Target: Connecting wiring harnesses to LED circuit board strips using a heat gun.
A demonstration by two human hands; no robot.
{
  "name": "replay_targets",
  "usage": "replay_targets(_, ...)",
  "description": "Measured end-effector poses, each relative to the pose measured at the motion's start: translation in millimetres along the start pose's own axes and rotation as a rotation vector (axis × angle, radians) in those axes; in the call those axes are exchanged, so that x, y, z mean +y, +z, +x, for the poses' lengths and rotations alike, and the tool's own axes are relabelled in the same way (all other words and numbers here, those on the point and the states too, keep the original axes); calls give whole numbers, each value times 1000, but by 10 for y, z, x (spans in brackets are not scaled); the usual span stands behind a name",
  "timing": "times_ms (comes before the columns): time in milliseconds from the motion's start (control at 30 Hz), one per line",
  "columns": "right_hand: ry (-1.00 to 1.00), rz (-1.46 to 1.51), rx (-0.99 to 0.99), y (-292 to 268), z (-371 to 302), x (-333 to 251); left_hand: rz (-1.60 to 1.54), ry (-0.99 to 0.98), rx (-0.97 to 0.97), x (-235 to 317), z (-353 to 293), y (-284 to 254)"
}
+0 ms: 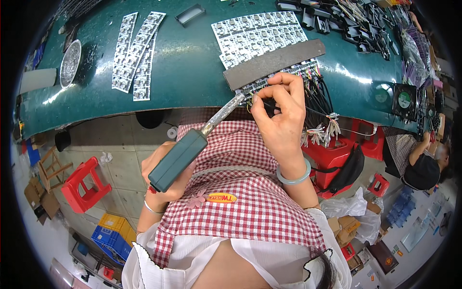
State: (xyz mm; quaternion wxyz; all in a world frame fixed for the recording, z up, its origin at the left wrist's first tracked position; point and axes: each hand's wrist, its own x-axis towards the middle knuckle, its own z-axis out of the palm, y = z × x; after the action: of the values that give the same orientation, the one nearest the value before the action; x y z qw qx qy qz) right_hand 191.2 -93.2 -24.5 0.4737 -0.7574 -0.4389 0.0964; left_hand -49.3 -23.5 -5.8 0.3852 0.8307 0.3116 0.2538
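The person wears a red-and-white gingham apron (260, 207) with a pale cord (226, 169) across it, a pink flower appliqué (196, 199) and a yellow oval patch (222, 198) edged in red. The white blouse (161, 278) has thin black wavy edging (146, 256). A pale green bangle (293, 182) rings the right wrist (291, 167), a slim silvery bracelet (152, 209) the left wrist (158, 201).

I see the left hand (154, 158) curled in a grip, the right hand (282, 111) farther forward, thumb (260, 112) and forefinger (273, 92) bent close together.

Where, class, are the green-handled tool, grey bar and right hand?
Green-handled tool (190, 148): head view, handle's front part.
Grey bar (274, 64): head view, middle of top face.
Right hand (284, 111): head view, middle of hand.
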Motion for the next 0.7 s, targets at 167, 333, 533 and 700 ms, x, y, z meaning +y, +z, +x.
replay_targets(167,-2,-18,-9,3,11,-1,-27,19,-20,-56,-12,5)
replay_targets(333,-12,-23,-9,-7,12,-10,-35,12,-79,-35,0,-39)
replay_targets(533,-23,-21,-8,-6,16,0,-55,-9,-70,-4,31,-54)
replay_targets(700,-7,-18,-16,-7,21,-10,-6,61,16,36,61,-47)
